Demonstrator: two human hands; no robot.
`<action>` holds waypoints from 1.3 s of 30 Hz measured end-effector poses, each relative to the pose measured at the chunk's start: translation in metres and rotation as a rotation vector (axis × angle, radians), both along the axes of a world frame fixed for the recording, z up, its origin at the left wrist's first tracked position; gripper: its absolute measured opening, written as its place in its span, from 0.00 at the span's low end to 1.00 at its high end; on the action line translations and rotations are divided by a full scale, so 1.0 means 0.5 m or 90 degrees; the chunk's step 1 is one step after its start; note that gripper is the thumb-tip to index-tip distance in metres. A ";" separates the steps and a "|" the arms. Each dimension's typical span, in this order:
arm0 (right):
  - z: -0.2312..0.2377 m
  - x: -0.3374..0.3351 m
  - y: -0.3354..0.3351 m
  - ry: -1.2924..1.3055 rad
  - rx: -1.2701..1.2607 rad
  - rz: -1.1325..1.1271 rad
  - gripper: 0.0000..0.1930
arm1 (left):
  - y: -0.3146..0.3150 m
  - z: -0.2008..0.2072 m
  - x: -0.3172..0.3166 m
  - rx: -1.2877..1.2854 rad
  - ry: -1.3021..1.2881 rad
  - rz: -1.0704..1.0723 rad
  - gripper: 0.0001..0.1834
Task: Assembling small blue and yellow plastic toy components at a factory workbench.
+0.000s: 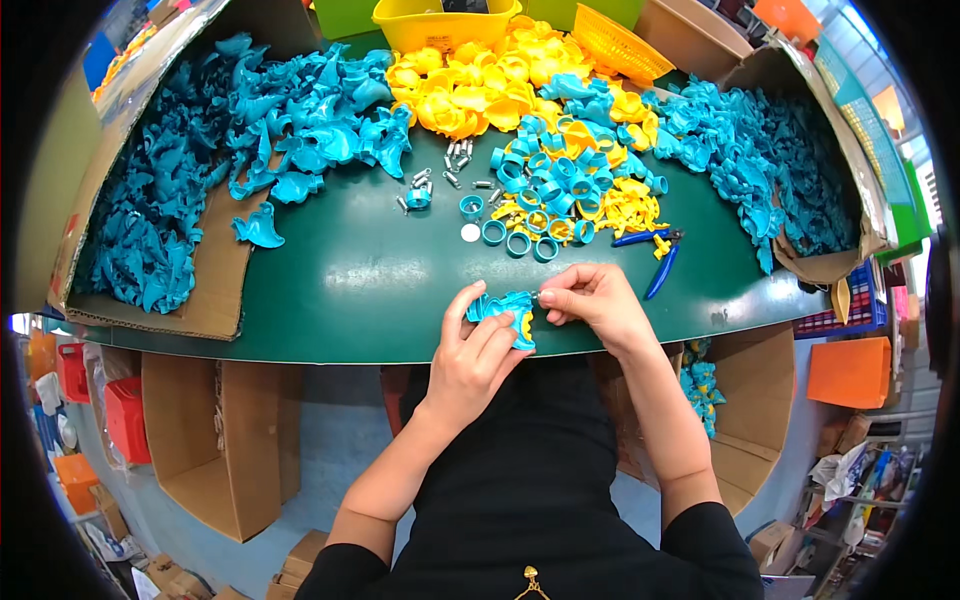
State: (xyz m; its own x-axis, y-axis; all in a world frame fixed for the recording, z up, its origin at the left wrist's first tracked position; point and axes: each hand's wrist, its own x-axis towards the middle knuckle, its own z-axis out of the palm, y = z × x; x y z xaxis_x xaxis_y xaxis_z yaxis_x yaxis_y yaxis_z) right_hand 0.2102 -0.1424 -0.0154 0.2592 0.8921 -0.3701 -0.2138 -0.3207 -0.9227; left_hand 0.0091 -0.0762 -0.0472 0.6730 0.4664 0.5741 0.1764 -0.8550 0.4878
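Close to the near table edge, my left hand (468, 352) is wrapped round a teal plastic shell (508, 306) with a yellow plastic piece (527, 325) set in its right side. Thumb and forefinger of my right hand (592, 303) pinch a small grey metal piece (537, 297) against the shell's right end; it looks like a spring, but the fingers cover most of it. Beyond my hands lie teal rings (518, 243), a white disc (470, 232) and loose metal springs (452, 180). Blue-handled nippers (658, 268) rest to the right, by small yellow parts (628, 208).
Cardboard boxes of teal shells stand open at left (225, 290) and right (868, 190). Yellow cup-like parts (470, 90) are heaped at the back beside a yellow tub (440, 28) and a yellow basket (620, 45). More cardboard boxes (250, 440) sit below the green table (340, 270).
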 end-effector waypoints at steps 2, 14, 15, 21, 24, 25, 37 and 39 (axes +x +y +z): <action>0.002 -0.001 -0.002 0.006 -0.003 -0.003 0.09 | -0.001 0.004 -0.002 0.006 0.002 0.000 0.14; 0.042 0.057 0.086 -0.096 -0.130 0.267 0.08 | 0.003 0.003 0.008 -0.042 -0.011 0.025 0.15; 0.036 0.058 0.089 -0.085 -0.126 0.264 0.08 | 0.002 0.002 0.007 -0.040 -0.018 0.015 0.15; 0.036 0.048 0.073 -0.153 -0.103 0.273 0.09 | -0.006 0.006 0.001 -0.057 0.008 0.022 0.15; 0.033 0.056 0.071 -0.166 -0.126 0.308 0.09 | 0.005 0.009 0.004 -0.019 -0.009 -0.009 0.14; 0.042 0.059 0.076 -0.167 -0.121 0.308 0.09 | 0.008 0.008 0.004 -0.014 -0.009 -0.009 0.14; 0.031 0.316 0.055 -0.839 -0.111 -0.029 0.14 | -0.003 0.006 0.003 0.031 -0.035 0.014 0.14; 0.027 0.316 0.052 -0.821 -0.091 -0.066 0.16 | -0.016 -0.002 0.007 0.039 -0.047 0.030 0.14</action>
State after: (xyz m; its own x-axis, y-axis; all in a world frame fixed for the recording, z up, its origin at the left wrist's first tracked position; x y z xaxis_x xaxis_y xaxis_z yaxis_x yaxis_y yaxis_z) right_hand 0.3681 -0.1163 -0.0018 0.5625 0.8200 0.1057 0.7659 -0.4686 -0.4401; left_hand 0.0126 -0.0844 -0.0483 0.6057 0.4590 0.6500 0.1833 -0.8754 0.4474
